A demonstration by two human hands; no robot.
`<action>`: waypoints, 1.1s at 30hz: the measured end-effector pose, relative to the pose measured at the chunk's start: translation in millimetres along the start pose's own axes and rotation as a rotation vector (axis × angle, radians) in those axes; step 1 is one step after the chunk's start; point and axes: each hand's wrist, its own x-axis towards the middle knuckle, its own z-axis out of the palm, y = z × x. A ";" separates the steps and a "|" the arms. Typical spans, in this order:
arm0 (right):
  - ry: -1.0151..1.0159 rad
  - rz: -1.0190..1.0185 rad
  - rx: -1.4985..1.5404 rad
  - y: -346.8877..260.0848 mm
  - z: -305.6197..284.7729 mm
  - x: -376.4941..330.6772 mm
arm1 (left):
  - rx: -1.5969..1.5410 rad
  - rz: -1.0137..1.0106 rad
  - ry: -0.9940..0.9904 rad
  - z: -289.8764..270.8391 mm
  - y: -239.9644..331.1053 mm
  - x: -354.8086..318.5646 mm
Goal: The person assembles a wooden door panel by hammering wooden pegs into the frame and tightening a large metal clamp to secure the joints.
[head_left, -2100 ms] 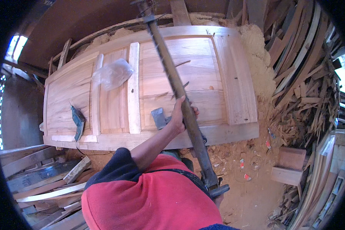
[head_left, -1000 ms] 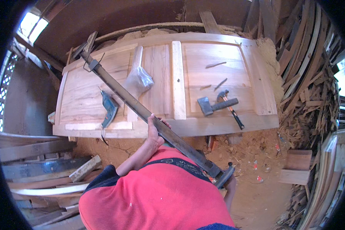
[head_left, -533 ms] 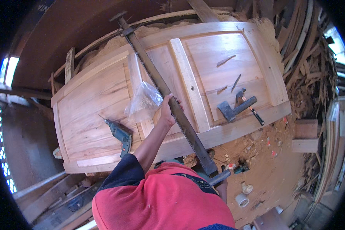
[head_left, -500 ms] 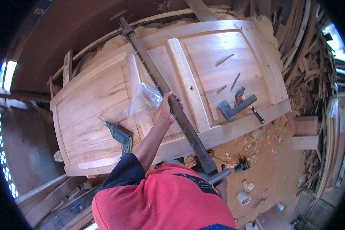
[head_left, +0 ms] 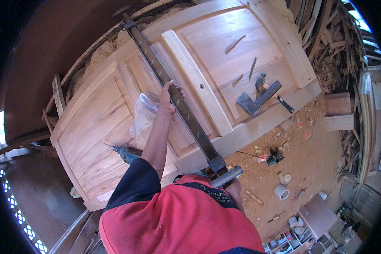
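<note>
**Long bar clamp lying across a panelled wooden door**

A large pale wooden door (head_left: 114, 110) is lying flat and filling most of the view, its raised panels and middle rail showing bare wood. A floor of sawdust and offcuts (head_left: 309, 165) is spreading out beside it, and stacked timber scraps (head_left: 334, 46) are crowding the far right edge.

A long dark metal bar clamp (head_left: 186, 114) is lying diagonally across the door, running from the far edge down to the near edge, where its screw handle (head_left: 227, 176) is sticking out over the door's rim.

The person's left hand (head_left: 167, 99) is reaching out along a bare forearm and resting on the bar about midway, fingers curled together around the bar. The right hand (head_left: 235, 190) is sitting at the handle end, mostly hidden behind the red shirt; whether its fingers are closed on the handle cannot be told.

A crumpled clear plastic bag (head_left: 143, 117) is lying just left of the left wrist. A green power drill (head_left: 125, 153) is lying on the door near the left elbow. A hatchet-like tool (head_left: 258, 96) is resting on the right panel, with a dark-handled small tool (head_left: 283, 103) just beside it.
</note>
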 end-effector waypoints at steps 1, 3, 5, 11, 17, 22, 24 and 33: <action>0.002 -0.040 -0.292 2.5 0.7 -2.3 | 0.004 -0.010 0.023 -3.3 -0.8 -0.5; 0.014 -0.081 -0.636 4.3 -2.5 -7.4 | 0.022 -0.004 -0.012 -8.5 -3.3 -2.1; 0.032 -0.086 -0.747 2.7 -9.0 -12.4 | 0.019 0.002 -0.006 -12.7 -7.3 -3.9; -0.066 -0.032 -0.795 2.1 -16.8 -13.8 | 0.021 0.002 0.040 -20.5 -19.0 -8.4; -0.060 -0.239 -0.926 27.1 -36.2 -13.2 | 0.094 0.008 0.028 -33.0 -36.1 -12.9; -0.241 -0.267 -0.903 53.2 -61.2 -3.7 | 0.452 0.386 0.302 -49.2 -70.4 -40.3; -0.269 -0.296 -1.023 65.7 -59.4 4.7 | 0.614 0.547 0.380 -53.1 -89.0 -67.8; -0.599 -0.316 -0.704 85.1 -49.8 49.2 | 0.616 0.602 0.504 -72.5 -170.1 -271.6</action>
